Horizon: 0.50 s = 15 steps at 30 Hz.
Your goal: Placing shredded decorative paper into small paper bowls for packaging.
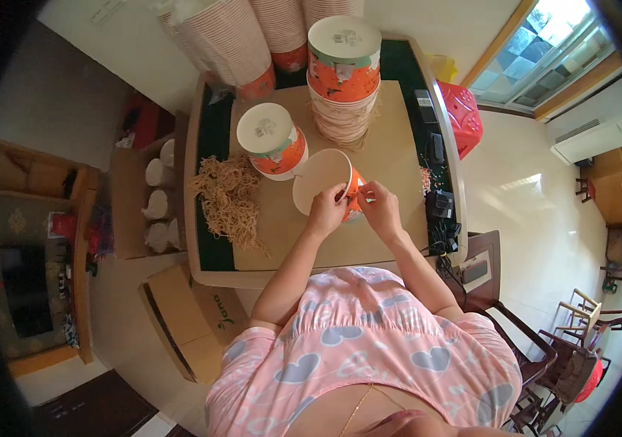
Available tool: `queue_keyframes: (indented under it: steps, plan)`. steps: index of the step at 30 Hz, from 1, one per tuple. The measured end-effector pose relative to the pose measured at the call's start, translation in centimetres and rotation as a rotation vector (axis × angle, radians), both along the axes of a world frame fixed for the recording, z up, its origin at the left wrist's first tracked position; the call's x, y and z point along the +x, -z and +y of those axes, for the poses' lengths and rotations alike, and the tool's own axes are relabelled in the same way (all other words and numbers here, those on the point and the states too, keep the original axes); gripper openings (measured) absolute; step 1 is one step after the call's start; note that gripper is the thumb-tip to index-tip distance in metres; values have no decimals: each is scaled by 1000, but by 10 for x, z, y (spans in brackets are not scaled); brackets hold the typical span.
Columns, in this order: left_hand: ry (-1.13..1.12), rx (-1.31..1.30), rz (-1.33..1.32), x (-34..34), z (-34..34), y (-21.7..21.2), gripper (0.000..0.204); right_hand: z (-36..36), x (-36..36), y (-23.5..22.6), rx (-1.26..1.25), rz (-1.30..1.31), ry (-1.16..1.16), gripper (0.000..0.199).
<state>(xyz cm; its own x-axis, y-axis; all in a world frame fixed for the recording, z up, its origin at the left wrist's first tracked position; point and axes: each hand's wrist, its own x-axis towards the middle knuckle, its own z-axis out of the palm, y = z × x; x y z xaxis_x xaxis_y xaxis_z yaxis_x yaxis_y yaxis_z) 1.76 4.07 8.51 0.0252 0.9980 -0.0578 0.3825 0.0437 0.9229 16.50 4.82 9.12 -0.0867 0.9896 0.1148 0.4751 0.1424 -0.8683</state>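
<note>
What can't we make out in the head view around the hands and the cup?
- Cup side and base: covered by left hand and right hand.
- What the fingertips pinch at the rim: too small to tell.
- Tall cup stacks at the table's far end: tops cut off by the upper edge.
- Small dark items on the table's right edge: too small and blurred to identify.

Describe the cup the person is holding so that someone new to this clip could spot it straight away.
Start at the table covered with brown board, then look at its near middle, just in front of the person. The paper cup sits there on its side, gripped by the left hand and the right hand. Unlike the upside-down orange cup and the tall stack behind, its pale open inside faces the camera.
</note>
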Motion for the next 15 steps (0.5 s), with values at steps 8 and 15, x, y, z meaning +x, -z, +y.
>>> queue_keyframes:
  steps: [8,15]
  plan:
    - [20,-20,14,4,-1,-5,25,-1,1,-1,13,-12,12,10]
    - [40,-35,27,8,-3,-4,25,-1,3,7,15,-33,13,11]
